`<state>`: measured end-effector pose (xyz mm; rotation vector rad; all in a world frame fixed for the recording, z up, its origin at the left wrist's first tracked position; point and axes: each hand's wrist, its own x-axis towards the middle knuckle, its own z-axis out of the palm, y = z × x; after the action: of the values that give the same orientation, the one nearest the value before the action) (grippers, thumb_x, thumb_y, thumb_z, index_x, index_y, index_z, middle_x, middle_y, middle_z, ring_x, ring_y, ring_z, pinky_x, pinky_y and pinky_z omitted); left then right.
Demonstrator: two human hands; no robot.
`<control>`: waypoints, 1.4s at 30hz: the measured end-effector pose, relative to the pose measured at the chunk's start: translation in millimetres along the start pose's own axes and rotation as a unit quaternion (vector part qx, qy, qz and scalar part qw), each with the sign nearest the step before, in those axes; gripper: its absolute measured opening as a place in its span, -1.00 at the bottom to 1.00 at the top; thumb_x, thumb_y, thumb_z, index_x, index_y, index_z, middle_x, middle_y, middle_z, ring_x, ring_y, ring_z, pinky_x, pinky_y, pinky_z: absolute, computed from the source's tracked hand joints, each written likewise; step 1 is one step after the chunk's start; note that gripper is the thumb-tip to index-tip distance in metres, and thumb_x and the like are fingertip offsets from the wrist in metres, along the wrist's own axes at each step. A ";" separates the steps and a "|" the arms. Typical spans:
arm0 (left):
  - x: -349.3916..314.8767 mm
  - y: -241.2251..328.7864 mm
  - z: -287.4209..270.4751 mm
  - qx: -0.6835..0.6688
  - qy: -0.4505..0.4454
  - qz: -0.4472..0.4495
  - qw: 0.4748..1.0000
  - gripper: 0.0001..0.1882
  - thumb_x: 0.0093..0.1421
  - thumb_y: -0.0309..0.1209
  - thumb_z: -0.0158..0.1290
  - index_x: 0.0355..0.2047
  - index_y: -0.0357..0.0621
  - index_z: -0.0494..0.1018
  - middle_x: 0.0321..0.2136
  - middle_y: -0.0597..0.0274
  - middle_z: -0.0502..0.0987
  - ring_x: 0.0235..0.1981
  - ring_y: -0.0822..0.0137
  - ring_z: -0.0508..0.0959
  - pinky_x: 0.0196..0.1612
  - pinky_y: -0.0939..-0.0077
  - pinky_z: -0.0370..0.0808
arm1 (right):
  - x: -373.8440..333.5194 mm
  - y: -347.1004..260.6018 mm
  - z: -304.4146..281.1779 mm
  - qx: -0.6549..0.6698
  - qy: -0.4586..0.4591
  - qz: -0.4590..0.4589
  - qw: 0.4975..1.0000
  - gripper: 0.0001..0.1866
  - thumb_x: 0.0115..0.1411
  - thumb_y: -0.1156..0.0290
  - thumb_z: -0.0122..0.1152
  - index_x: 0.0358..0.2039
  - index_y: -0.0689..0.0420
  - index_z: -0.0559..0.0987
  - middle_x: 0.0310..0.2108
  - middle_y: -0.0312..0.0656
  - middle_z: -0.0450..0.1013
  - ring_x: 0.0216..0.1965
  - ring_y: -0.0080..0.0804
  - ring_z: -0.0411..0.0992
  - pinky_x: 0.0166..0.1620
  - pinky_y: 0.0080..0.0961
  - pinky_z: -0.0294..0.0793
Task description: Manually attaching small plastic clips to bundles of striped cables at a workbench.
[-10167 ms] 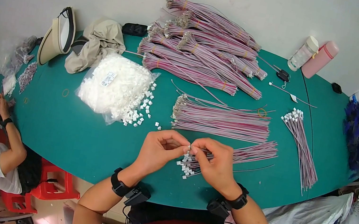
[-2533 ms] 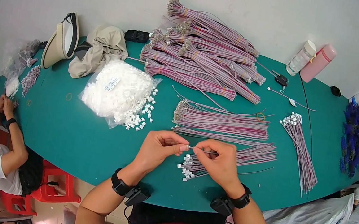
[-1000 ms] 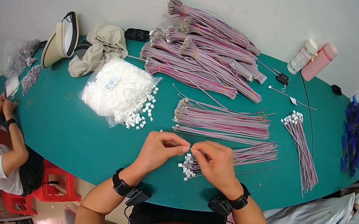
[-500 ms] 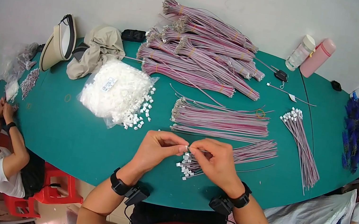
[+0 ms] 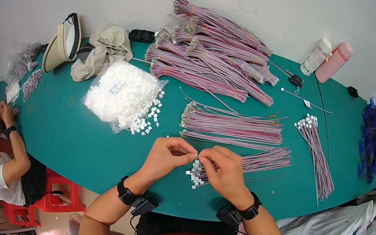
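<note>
My left hand [image 5: 165,159] is closed in a pinch on a small white connector [image 5: 197,156], mostly covered by the fingertips. Meeting it there, my right hand [image 5: 224,172] pinches a thin cable whose end is at the connector; how far the two are joined is too small to see. Under and beside my right hand lies a loose fan of grey and pink cables [image 5: 268,159] with white connectors [image 5: 195,174] at their left ends. Just beyond it, a flat row of cables [image 5: 232,125] with bare-looking metal ends at the left rests on the green table [image 5: 105,158].
Tied cable bundles [image 5: 212,66] are heaped at the back. Left of them sit a bag of white connectors [image 5: 119,95], spilling some, and a visor hat [image 5: 64,43]. Another cable bundle [image 5: 316,160], bottles [image 5: 334,63] and keys [image 5: 295,79] are on the right. A co-worker [image 5: 5,156] sits far left.
Both hands stay pinched together at the same spot, with only a slight shift of the fingers. The whole view has moved a little.
</note>
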<state>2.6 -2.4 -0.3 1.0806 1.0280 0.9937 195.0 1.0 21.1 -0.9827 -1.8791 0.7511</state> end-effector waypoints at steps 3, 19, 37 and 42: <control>-0.6 -0.7 0.4 0.005 0.003 0.002 1.000 -0.89 0.10 -0.60 0.22 -0.32 -0.28 0.60 -0.39 0.22 0.64 -0.36 0.52 0.60 -0.24 0.66 0.54 | -0.3 -2.3 -0.5 -0.011 -0.006 0.004 1.000 -0.94 0.07 0.61 0.26 -0.41 0.22 0.56 -0.58 -0.19 0.40 -0.61 -0.35 0.34 -0.55 -0.46 0.28; -0.1 1.9 0.9 -0.016 0.002 -0.012 1.000 -0.89 0.10 -0.60 0.23 -0.32 -0.29 0.60 -0.39 0.22 0.64 -0.36 0.51 0.60 -0.24 0.65 0.54 | -1.9 -0.1 2.5 0.015 -0.001 0.020 1.000 -0.94 0.09 0.62 0.25 -0.38 0.23 0.58 -0.56 -0.21 0.44 -0.62 -0.47 0.37 -0.57 -0.56 0.29; -2.7 5.6 1.4 0.006 0.005 -0.024 1.000 -0.87 0.10 -0.61 0.23 -0.30 -0.32 0.59 -0.38 0.18 0.63 -0.35 0.47 0.60 -0.23 0.63 0.55 | -1.2 -3.7 -1.4 0.015 -0.036 0.021 0.999 -0.95 0.13 0.62 0.21 -0.36 0.27 0.55 -0.52 -0.17 0.46 -0.56 -0.40 0.42 -0.54 -0.54 0.34; -0.9 4.7 0.1 -0.015 -0.019 -0.019 1.000 -0.87 0.13 -0.56 0.23 -0.29 -0.28 0.61 -0.39 0.22 0.64 -0.36 0.50 0.60 -0.23 0.66 0.54 | -2.4 -3.0 0.6 0.010 -0.026 0.022 0.999 -0.93 0.11 0.61 0.21 -0.36 0.26 0.53 -0.50 -0.09 0.45 -0.52 -0.14 0.42 -0.46 -0.38 0.39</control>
<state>1.9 -2.4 4.4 1.0471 0.9959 0.9518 194.2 -2.6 22.2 -1.0033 -1.8963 0.8279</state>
